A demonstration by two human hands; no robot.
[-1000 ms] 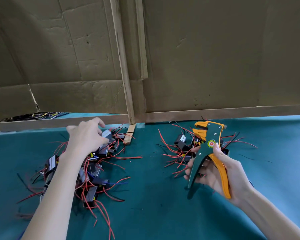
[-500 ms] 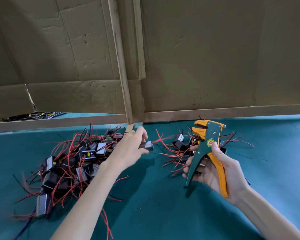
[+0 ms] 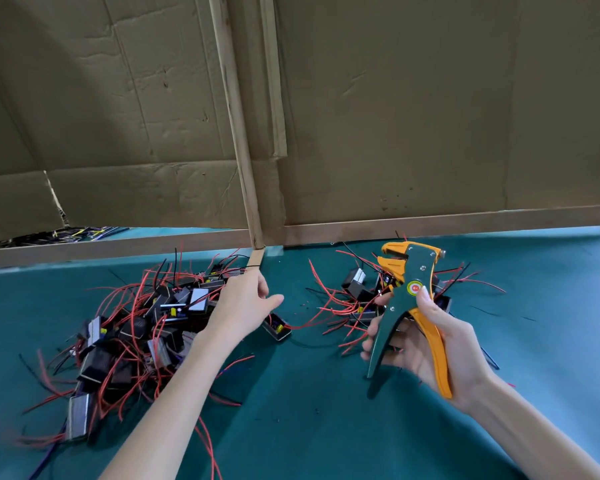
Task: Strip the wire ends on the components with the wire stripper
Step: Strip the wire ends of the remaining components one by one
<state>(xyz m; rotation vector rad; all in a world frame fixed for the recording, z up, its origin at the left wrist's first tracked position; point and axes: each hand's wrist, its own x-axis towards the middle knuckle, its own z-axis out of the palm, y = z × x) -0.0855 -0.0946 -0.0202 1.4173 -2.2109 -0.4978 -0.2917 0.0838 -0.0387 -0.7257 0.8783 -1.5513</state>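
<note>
My right hand [image 3: 459, 351] grips the stripper [image 3: 417, 268] (handles spread). My left hand [image 3: 241, 306] is over a component [image 3: 277, 328]; I cannot tell if it grips it.

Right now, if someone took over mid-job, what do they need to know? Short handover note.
Left hand: over a single component lying between the two piles; whether it grips it is hidden.
Right hand: grips the wire stripper, head up, handles spread.
Things: large pile at the left of the green table, smaller pile behind the stripper.
Done: cannot tell, wire ends too small to read.
Left: probably strip that single component next, then work through the piles.
</note>
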